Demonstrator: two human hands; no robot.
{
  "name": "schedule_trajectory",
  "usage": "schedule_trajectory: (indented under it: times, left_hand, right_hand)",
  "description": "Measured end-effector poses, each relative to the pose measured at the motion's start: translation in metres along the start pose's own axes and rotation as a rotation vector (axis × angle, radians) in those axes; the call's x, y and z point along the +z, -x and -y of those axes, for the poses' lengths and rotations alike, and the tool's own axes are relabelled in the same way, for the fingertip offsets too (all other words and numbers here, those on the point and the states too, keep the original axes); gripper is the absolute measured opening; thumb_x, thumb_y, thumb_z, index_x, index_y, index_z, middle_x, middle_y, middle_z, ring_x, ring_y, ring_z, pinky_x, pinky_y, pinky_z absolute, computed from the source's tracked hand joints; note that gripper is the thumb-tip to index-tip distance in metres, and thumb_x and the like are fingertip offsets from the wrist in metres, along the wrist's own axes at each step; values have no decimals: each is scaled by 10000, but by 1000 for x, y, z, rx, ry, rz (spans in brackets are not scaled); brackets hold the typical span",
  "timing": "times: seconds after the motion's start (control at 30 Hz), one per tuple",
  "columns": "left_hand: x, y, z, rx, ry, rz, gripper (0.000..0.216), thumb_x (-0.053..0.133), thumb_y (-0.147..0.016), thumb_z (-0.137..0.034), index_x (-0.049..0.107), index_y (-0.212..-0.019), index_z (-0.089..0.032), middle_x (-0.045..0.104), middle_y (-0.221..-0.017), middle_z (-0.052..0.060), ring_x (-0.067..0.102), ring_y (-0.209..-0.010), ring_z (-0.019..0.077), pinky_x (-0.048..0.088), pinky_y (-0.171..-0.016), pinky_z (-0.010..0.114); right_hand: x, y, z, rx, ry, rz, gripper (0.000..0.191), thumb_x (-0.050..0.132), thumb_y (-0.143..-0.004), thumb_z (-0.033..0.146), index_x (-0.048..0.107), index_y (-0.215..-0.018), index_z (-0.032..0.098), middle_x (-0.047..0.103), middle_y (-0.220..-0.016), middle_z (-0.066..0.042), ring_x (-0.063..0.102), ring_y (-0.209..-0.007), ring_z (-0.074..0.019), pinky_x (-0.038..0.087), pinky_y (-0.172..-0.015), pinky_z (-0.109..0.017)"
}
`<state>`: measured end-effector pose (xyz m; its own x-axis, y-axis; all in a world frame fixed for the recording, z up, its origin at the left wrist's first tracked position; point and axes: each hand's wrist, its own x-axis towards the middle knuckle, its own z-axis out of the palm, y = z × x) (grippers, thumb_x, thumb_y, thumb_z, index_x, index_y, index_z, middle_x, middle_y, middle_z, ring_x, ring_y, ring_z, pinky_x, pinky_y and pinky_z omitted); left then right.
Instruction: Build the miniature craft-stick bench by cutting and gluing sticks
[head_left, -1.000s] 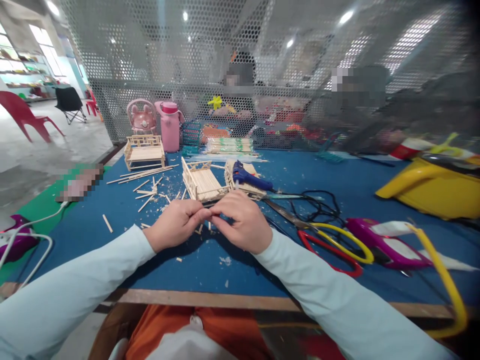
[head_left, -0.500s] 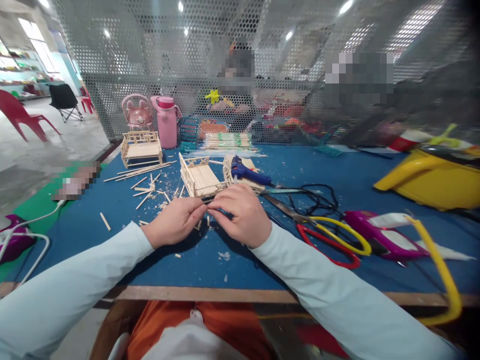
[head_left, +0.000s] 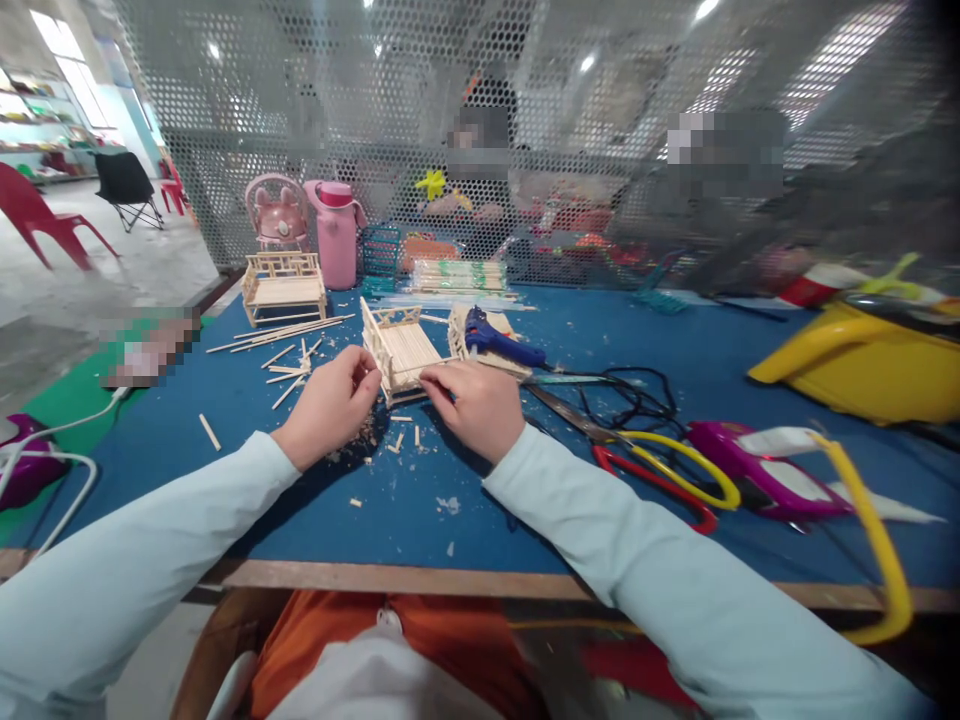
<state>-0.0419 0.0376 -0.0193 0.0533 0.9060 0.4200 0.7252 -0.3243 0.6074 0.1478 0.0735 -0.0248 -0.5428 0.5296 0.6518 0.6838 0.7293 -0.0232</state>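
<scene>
A miniature bed made of thin wooden sticks (head_left: 409,345) stands on the blue tabletop in front of me, with a raised panel at its left and a railing at the back. My left hand (head_left: 331,405) is closed, its curled fingertips at the bed's front left corner. At the bed's front right edge is my right hand (head_left: 476,402), thumb and finger pinched together. Whatever lies between those fingertips is too small to make out. A blue glue gun (head_left: 502,340) rests just behind my right hand, on another stick piece (head_left: 459,328).
A finished-looking stick bed (head_left: 285,290) and a pink bottle (head_left: 336,240) stand at the back left. Loose sticks (head_left: 292,328) and offcuts lie left. Scissors (head_left: 660,465), a black cable (head_left: 637,395) and a purple tool (head_left: 765,470) lie right. Perforated metal mesh (head_left: 555,130) rises behind.
My hands were pinched together in front of the bed. They have moved apart and forward, the left to the bed's left corner, the right to its right front edge.
</scene>
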Motion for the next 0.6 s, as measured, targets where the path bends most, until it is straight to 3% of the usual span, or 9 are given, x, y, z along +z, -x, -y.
schedule_trajectory:
  times: [0.17, 0.6]
  left_hand:
    - [3, -1, 4, 3, 54, 15, 345, 479, -808, -183, 476, -1151, -149, 592, -740, -6, 476, -490, 96, 359, -519, 238]
    - [6, 0, 6, 46, 19, 0, 365, 493, -798, -183, 488, -1161, -141, 610, -757, 10, 518, -535, 110, 397, -548, 254]
  right_hand:
    - [8, 0, -2, 52, 13, 43, 202, 520, -871, 255, 713, -898, 200, 747, -878, -36, 684, -779, -182, 429, -630, -269]
    - [13, -1, -5, 122, -36, 99, 212, 524, -869, 286, 722, -918, 227, 747, -905, -30, 692, -813, -182, 435, -637, -261]
